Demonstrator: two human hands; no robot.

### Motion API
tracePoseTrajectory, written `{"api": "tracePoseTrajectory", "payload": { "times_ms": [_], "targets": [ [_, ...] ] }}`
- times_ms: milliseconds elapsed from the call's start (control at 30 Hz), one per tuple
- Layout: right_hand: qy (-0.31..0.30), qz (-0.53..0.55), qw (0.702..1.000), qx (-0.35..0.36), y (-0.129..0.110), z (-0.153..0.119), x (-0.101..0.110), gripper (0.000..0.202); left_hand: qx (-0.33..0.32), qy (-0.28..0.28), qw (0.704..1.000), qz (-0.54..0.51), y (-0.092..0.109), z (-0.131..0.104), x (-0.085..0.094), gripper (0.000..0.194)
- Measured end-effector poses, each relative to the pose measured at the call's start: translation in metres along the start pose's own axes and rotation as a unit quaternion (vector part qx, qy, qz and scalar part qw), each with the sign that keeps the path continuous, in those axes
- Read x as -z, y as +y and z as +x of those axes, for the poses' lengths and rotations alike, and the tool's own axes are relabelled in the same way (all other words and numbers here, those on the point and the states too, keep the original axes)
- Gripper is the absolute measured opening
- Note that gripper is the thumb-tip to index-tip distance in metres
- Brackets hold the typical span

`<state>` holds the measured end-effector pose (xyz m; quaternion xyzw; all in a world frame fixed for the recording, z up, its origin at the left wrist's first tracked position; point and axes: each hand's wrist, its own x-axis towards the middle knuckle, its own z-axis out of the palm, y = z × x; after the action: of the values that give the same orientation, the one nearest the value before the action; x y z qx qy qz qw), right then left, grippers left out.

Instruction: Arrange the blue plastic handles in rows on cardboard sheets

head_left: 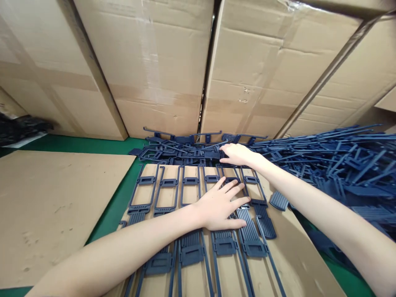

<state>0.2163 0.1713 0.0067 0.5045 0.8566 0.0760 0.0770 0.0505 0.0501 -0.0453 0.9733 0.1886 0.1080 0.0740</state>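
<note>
The left hand (220, 206) lies palm down, fingers spread, over the rowed blue frames (191, 180); right of it, bare cardboard (297, 247) runs to a slanting edge. Beyond, the right hand (237, 155), fingers slightly bent, meets the loose pile (198, 153), its grip unclear, near tall boxes (253, 82).

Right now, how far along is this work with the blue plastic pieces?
Partly along, I'd say: two rows of pieces lie set out on the cardboard. The left hand spreads over them; the right hand reaches into the loose pieces behind, its grip unclear. Seemingly left: the tangled heap at right.
</note>
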Motion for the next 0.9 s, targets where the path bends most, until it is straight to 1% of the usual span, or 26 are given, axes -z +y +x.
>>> {"api": "tracePoseTrajectory", "payload": {
  "times_ms": [100,200,333,467,533,600,633,700,733,800,867,900],
  "targets": [
    [-0.01,-0.012,1.0,-0.015,-0.001,0.01,-0.005,0.049,0.002,-0.004,1.0,0.001,-0.001,0.001,0.001,0.066],
    [-0.01,-0.017,1.0,-0.021,0.005,0.009,-0.003,0.05,0.0,0.003,1.0,-0.001,-0.002,0.002,0.0,0.066],
    [0.002,-0.035,0.999,-0.036,0.015,-0.002,0.009,0.047,-0.006,0.009,1.0,-0.004,-0.004,0.002,-0.001,0.065],
    [0.014,-0.061,0.996,-0.058,0.017,-0.022,0.027,0.045,-0.009,0.009,1.0,-0.004,-0.004,0.002,0.0,0.063],
    [0.032,-0.071,0.994,-0.072,0.017,-0.039,0.04,0.043,-0.011,0.009,1.0,-0.006,-0.005,0.003,0.001,0.063],
    [0.07,-0.053,0.993,-0.073,0.017,-0.061,0.053,0.043,-0.01,0.008,1.0,-0.009,-0.005,0.004,0.002,0.062],
    [0.093,-0.025,0.993,-0.063,0.016,-0.075,0.06,0.044,-0.008,0.005,1.0,-0.01,-0.005,0.004,0.003,0.063],
    [0.124,0.062,0.99,-0.011,0.012,-0.106,0.074,0.047,-0.003,-0.005,1.0,-0.009,-0.004,0.005,0.004,0.063],
    [0.12,0.109,0.986,0.025,0.008,-0.123,0.08,0.047,-0.001,-0.011,1.0,-0.008,-0.004,0.006,0.004,0.063],
    [0.07,0.191,0.973,0.105,-0.003,-0.156,0.088,0.045,-0.005,-0.019,1.0,-0.005,-0.004,0.007,0.005,0.063],
    [0.001,0.271,0.947,0.173,-0.018,-0.185,0.091,0.046,-0.008,-0.021,1.0,0.0,-0.004,0.007,0.005,0.063],
    [-0.027,0.312,0.93,0.194,-0.026,-0.198,0.089,0.046,-0.009,-0.022,1.0,0.003,-0.004,0.008,0.006,0.063]
  ]
}}
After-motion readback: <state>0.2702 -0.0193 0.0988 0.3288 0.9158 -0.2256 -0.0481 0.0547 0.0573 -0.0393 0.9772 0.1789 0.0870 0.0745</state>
